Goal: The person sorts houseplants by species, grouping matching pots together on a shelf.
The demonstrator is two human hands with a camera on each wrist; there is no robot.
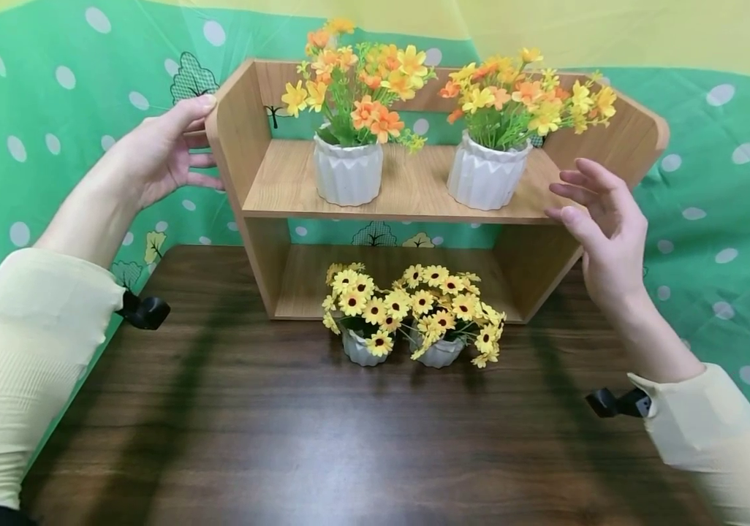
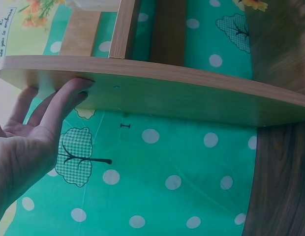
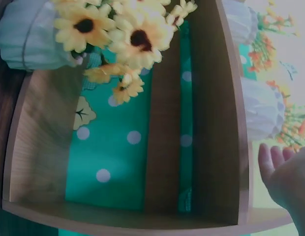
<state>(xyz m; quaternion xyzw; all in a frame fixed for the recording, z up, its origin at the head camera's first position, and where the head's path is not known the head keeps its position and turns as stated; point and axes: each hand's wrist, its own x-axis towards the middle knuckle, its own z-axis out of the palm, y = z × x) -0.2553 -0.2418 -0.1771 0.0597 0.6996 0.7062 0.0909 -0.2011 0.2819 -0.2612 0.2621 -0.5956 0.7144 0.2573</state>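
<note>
A two-tier wooden shelf (image 1: 408, 215) stands on the table. My left hand (image 1: 167, 150) touches the outside of its left side panel (image 2: 182, 93) with the fingertips, as the left wrist view also shows. My right hand (image 1: 612, 226) is in front of the shelf's right side, fingers loosely bent and holding nothing. Nearest to it on the upper board is a white pot (image 1: 488, 175) of orange and yellow flowers (image 1: 526, 95). A similar white pot (image 1: 349, 174) with orange and yellow flowers (image 1: 375, 88) stands to its left.
Two smaller white pots, the left pot (image 1: 365, 349) and the right pot (image 1: 441, 353), stand before the lower tier, holding yellow daisy-like flowers (image 1: 441, 299). The dark wooden table (image 1: 322, 438) extends toward me. A green dotted cloth (image 1: 710, 241) hangs behind.
</note>
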